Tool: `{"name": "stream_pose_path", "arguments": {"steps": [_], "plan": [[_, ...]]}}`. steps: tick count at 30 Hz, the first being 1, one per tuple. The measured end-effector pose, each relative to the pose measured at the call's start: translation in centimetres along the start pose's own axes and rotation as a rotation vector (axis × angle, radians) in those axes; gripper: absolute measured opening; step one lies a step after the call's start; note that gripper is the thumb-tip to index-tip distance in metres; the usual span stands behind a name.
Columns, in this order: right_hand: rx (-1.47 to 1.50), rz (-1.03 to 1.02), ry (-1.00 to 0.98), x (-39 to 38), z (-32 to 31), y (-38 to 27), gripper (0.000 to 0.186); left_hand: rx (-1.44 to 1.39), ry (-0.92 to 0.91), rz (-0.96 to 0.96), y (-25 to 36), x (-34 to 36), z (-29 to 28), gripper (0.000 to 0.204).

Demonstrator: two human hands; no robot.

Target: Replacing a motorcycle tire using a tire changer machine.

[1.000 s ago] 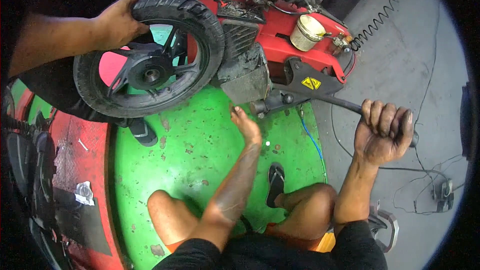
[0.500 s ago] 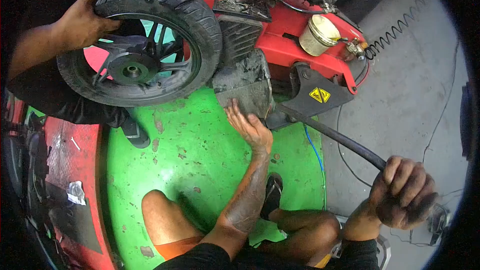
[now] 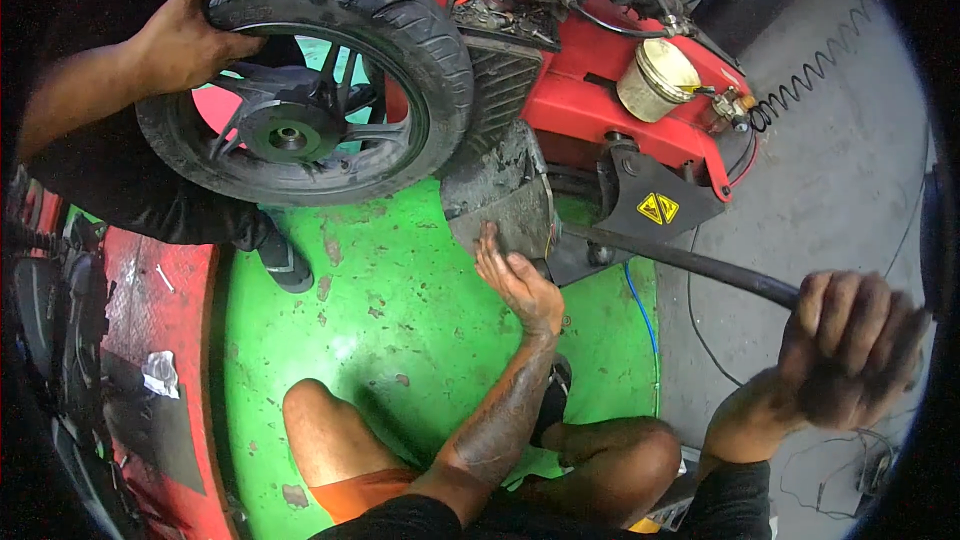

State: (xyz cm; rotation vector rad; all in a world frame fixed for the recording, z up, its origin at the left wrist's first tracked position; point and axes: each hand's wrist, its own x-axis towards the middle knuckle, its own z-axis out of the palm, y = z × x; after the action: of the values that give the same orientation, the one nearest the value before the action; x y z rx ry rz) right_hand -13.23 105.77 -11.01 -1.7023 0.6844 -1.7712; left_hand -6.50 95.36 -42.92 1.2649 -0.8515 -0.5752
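Note:
With blackened fingers wrapped round its end, my right hand [image 3: 850, 350] grips a long dark lever bar [image 3: 690, 260]. The bar runs left to a worn grey metal shovel-shaped blade [image 3: 510, 215] on the side of a red machine. My left hand [image 3: 520, 285] rests against the blade's lower edge, its fingers stretched out and laid on the metal. Just left of the blade a motorcycle wheel with a black tyre [image 3: 425, 55] stands upright. A co-worker's hand [image 3: 185, 45] holds that wheel at its upper left. The tyre appears to meet the blade's upper left side; actual contact is unclear.
On the red machine [image 3: 570, 105] sit a dirty white bucket [image 3: 655, 80] and a tray of small parts [image 3: 500, 18]. A coiled black hose [image 3: 820, 65] hangs at right. A red platform [image 3: 185, 290] borders the green floor [image 3: 370, 260]; a blue hose [image 3: 642, 310] lies near my right leg.
My right hand has moved outward to the right with the bar's end. My left hand stays on the blade. The whole view has shifted slightly.

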Motion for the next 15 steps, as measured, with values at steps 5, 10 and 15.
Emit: {"name": "stream_pose_path", "arguments": {"steps": [5, 10, 15], "plan": [[0.003, 0.04, -0.203, 2.7, -0.3, 0.6, 0.028, -0.002, -0.039, -0.091, 1.2, -1.3, -0.3, 0.051], [0.018, -0.017, -0.084, 1.5, -1.3, -2.2, 0.029, 0.063, -0.105, -0.076, 1.6, -1.7, -1.3, 0.05], [-0.03, -0.071, -0.08, 0.1, -1.7, -2.7, 0.03, 0.085, -0.128, -0.08, 1.9, -3.1, -1.9, 0.052]]}}
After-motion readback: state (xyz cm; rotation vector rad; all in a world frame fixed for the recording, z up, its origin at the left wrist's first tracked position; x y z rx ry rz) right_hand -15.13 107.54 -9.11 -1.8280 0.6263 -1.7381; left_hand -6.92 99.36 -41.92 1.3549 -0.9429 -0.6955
